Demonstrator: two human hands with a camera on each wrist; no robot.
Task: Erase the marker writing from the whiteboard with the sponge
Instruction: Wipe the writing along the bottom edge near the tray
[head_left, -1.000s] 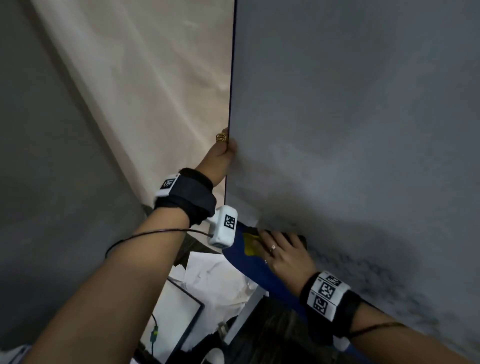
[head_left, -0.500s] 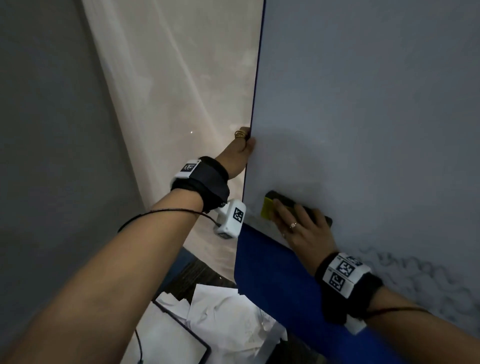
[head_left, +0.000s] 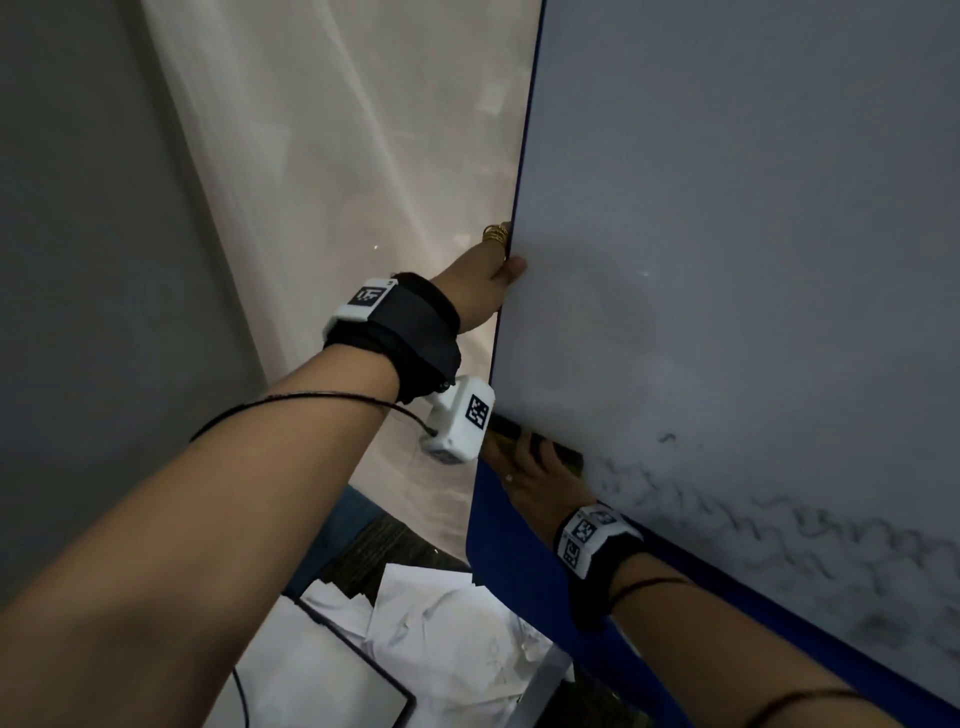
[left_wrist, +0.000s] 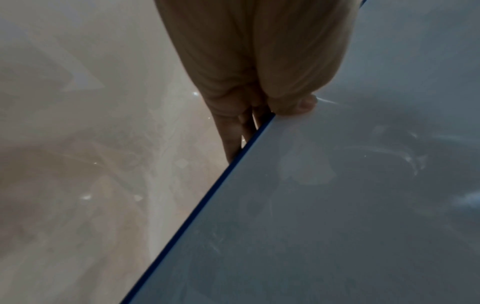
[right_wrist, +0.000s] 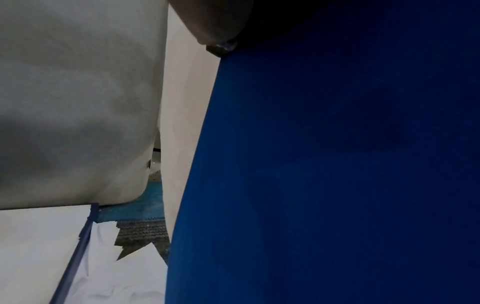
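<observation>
The whiteboard (head_left: 753, 260) stands upright, its upper area wiped to a grey haze. Smeared black marker writing (head_left: 779, 535) runs along its lower right, above the blue bottom band (head_left: 514, 551). My left hand (head_left: 488, 280) grips the board's left edge. In the left wrist view its thumb (left_wrist: 298, 105) lies on the whiteboard (left_wrist: 337, 205) front with its fingers (left_wrist: 233, 131) behind. My right hand (head_left: 530, 473) holds a dark-and-yellow sponge (head_left: 511, 432) against the board's lower left corner, partly hidden by the left wrist camera. The right wrist view is mostly filled by the blue band (right_wrist: 337, 164).
Crumpled white paper (head_left: 447, 618) and a dark-framed white panel (head_left: 322, 670) lie on the floor below the board. A beige glossy wall (head_left: 363, 156) runs behind the left edge, with a grey wall (head_left: 78, 260) at far left. A grey metal leg (head_left: 540, 680) stands under the board.
My right hand rose with the sponge from the blue band onto the white surface, then slid back down and left to the corner. My left hand kept its grip on the edge.
</observation>
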